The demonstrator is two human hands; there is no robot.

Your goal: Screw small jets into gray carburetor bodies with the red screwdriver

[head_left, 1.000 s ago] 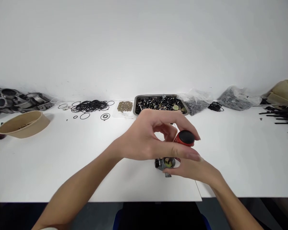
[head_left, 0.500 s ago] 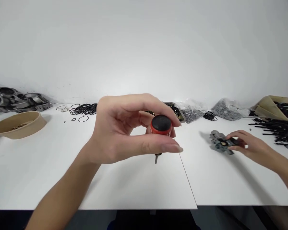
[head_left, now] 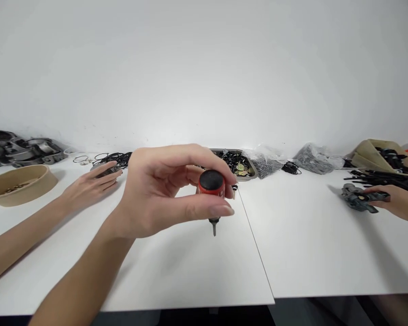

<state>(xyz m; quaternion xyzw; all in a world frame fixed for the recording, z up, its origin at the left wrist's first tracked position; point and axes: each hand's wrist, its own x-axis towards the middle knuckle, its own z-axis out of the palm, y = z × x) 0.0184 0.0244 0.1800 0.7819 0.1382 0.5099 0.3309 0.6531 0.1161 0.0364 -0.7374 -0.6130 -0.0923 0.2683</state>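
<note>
My left hand [head_left: 163, 199], raised in the middle of the view, has its thumb and fingers wrapped round a red screwdriver [head_left: 211, 181] with a black cap; the tip points down. Far to the right, my right hand [head_left: 397, 201] grips a grey metal part [head_left: 355, 198] with a black piece on it, low over the white table [head_left: 306, 253]. Just past my left fingertips, a small dark piece with a brass-coloured end [head_left: 235, 190] shows, partly hidden.
At the left, another person's hand [head_left: 97, 181] covers a dark round part near black rings [head_left: 124, 159]. A beige bowl [head_left: 46, 183] and metal housings [head_left: 23, 149] lie farther left. Behind are a metal tray [head_left: 253, 170], plastic bags [head_left: 318, 158], black rods [head_left: 381, 177] and a beige bin [head_left: 367, 154].
My right hand has moved farther right with the metal part. The other person's hand has come in from the left. The view has shifted a little; my left hand keeps hold of the screwdriver.
</note>
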